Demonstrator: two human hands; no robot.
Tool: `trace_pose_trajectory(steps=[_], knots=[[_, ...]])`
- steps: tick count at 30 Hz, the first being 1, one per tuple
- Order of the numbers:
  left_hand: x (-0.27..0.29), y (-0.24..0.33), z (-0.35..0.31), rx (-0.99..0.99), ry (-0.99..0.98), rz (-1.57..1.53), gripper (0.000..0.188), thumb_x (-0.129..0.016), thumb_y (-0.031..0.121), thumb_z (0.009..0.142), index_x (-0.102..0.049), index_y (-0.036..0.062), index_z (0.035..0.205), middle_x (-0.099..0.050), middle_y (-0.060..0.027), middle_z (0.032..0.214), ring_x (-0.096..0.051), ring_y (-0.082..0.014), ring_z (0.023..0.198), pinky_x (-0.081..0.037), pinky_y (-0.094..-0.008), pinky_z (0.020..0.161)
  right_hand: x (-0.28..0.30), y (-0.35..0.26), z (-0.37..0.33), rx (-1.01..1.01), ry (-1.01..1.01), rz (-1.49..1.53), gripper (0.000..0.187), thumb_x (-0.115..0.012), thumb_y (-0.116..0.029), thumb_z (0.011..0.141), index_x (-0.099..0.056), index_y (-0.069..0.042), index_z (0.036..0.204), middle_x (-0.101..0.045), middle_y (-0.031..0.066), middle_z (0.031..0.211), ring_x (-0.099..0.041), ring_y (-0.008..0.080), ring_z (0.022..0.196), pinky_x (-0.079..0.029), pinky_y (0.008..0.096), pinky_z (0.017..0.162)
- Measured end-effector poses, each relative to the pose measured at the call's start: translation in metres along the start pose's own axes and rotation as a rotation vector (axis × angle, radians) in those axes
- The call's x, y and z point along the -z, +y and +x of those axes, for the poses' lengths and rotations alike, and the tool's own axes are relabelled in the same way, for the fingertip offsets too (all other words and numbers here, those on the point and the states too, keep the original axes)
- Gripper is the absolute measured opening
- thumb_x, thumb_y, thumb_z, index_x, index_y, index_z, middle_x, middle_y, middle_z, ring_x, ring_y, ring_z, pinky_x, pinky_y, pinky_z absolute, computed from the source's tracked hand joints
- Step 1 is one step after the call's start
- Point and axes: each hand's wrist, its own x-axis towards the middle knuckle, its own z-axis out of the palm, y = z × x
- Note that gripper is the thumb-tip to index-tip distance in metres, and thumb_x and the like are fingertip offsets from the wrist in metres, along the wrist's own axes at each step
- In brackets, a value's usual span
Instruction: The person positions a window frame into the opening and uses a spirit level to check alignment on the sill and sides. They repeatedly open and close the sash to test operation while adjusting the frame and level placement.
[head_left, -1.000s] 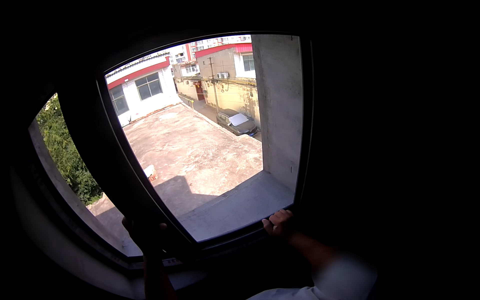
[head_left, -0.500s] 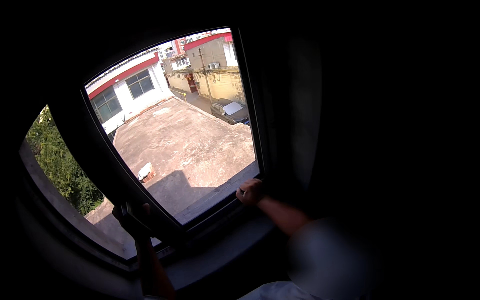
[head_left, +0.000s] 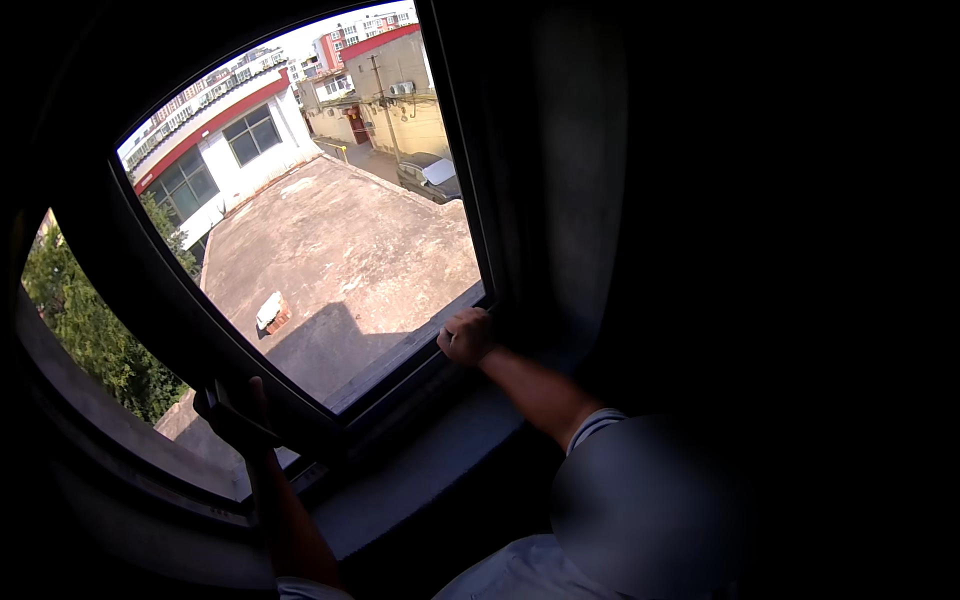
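Two bare hands up at a dark-framed window sash (head_left: 300, 395), seen from the head view against bright daylight outside. Left hand (head_left: 235, 415) wrapped around the lower left corner of the sash frame, fingers curled over its dark edge, grip closed on the frame, forearm rising from the bottom edge. Right hand (head_left: 467, 335) set on the lower right end of the same frame, just where the bottom rail meets the dark upright post (head_left: 455, 150), knuckles up, fingers folded down onto the rail; grip narrow and pressed to the frame, though hard to tell whether fingers close fully around it. Right forearm reaching in from a pale short sleeve (head_left: 600, 425) at lower right. Sash itself tilted, spanning from lower left to the post at centre, with a grey inner sill (head_left: 430, 470) just beneath both hands. Through the glass: a flat concrete rooftop (head_left: 340, 250), a white building with a red band (head_left: 215, 135), a yellowish building (head_left: 400, 100) beyond, a parked car (head_left: 430, 175) near it. Green tree foliage (head_left: 90, 330) outside at far left. Right half of the view dark, nothing legible.
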Motion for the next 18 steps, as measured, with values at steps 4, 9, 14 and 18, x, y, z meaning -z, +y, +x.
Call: trace_pose_trajectory(steps=[4,9,14,18], knots=[[0.003,-0.006,-0.002,0.007,0.000,-0.088,0.069,-0.088,0.035,0.093,-0.059,-0.0019,0.144,-0.063,-0.0234,0.137,-0.061,-0.0411,0.129,-0.049,-0.0516,0.112,0.004,-0.005,0.000,0.012,0.037,0.033,0.023,-0.073,-0.019,0.075,-0.058,-0.010,0.059,-0.063,0.0137,0.066,-0.067,0.0369,0.066,-0.054,0.0506,0.064],[0.018,0.016,0.002,0.021,-0.106,-0.108,0.063,-0.085,0.032,0.096,-0.060,-0.0021,0.143,-0.065,-0.0209,0.133,-0.063,-0.0376,0.126,-0.048,-0.0492,0.113,0.014,-0.009,-0.006,-0.017,0.031,0.050,0.024,-0.074,-0.017,0.074,-0.056,-0.010,0.058,-0.062,0.0132,0.065,-0.066,0.0366,0.066,-0.052,0.0503,0.062],[0.012,0.023,-0.004,0.134,-0.086,-0.251,0.059,-0.083,0.031,0.098,-0.061,-0.0022,0.141,-0.069,-0.0167,0.127,-0.064,-0.0320,0.125,-0.048,-0.0456,0.111,0.020,-0.005,-0.004,0.010,0.017,0.045,0.025,-0.074,-0.017,0.076,-0.057,-0.010,0.060,-0.063,0.0130,0.066,-0.066,0.0371,0.067,-0.053,0.0498,0.065],[0.017,0.026,0.003,0.105,-0.169,-0.208,0.054,-0.081,0.034,0.099,-0.063,-0.0020,0.135,-0.069,-0.0147,0.123,-0.064,-0.0310,0.116,-0.050,-0.0449,0.105,0.026,-0.008,-0.001,-0.005,-0.008,0.022,0.025,-0.074,-0.018,0.077,-0.057,-0.010,0.060,-0.063,0.0130,0.067,-0.066,0.0368,0.068,-0.054,0.0498,0.066]])
